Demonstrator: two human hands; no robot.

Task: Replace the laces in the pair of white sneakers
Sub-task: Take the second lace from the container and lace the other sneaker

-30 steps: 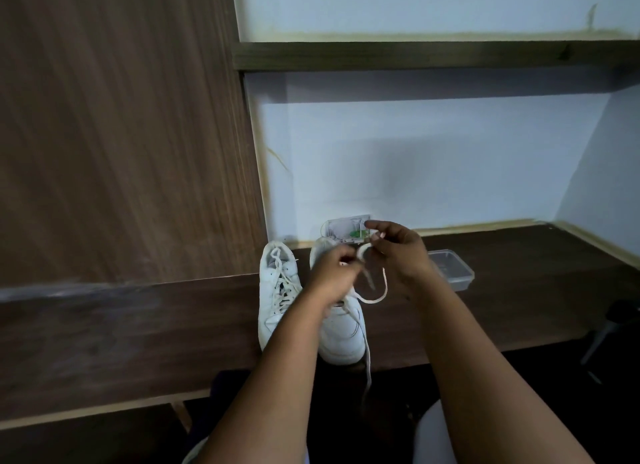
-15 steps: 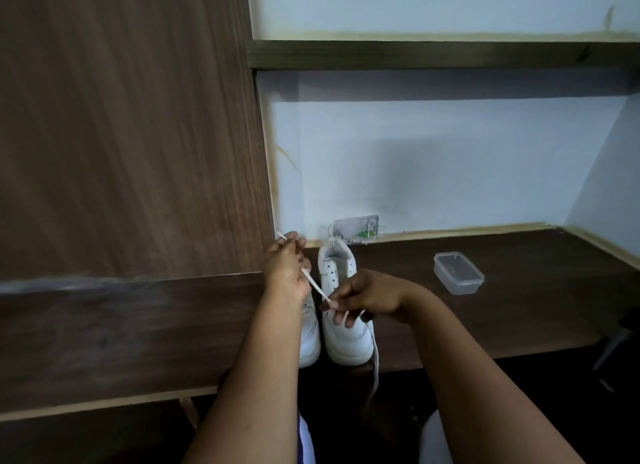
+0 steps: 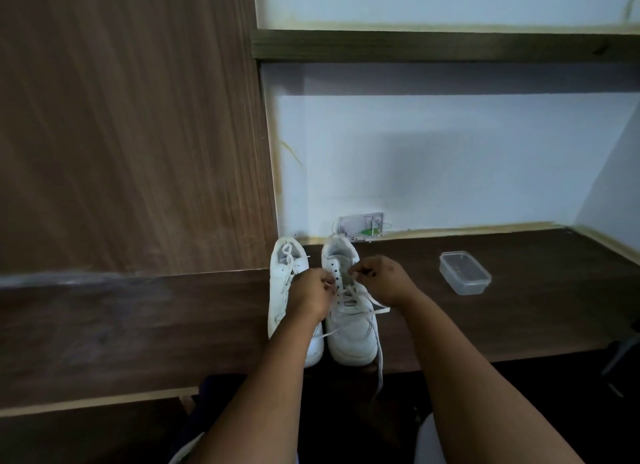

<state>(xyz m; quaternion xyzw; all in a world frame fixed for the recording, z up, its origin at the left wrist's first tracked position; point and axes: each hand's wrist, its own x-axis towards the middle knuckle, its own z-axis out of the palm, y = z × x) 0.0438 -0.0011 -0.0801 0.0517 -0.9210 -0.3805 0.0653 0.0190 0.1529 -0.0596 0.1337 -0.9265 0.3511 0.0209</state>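
Observation:
Two white sneakers stand side by side on the dark wooden desk, toes toward me. The left sneaker is laced. The right sneaker has its upper eyelets bare and a white lace threaded through the lower ones, one end hanging over the desk's front edge. My left hand pinches a lace end at the right sneaker's left eyelet row. My right hand has its fingers curled over the right eyelet row, pinching the lace there.
A clear plastic lidded box sits on the desk to the right. A wall socket plate is behind the shoes. A tall wooden panel rises on the left, and a shelf runs above.
My left hand came down from beside the left sneaker to the right sneaker's eyelets. My right hand moved up from the toe area to the eyelet row.

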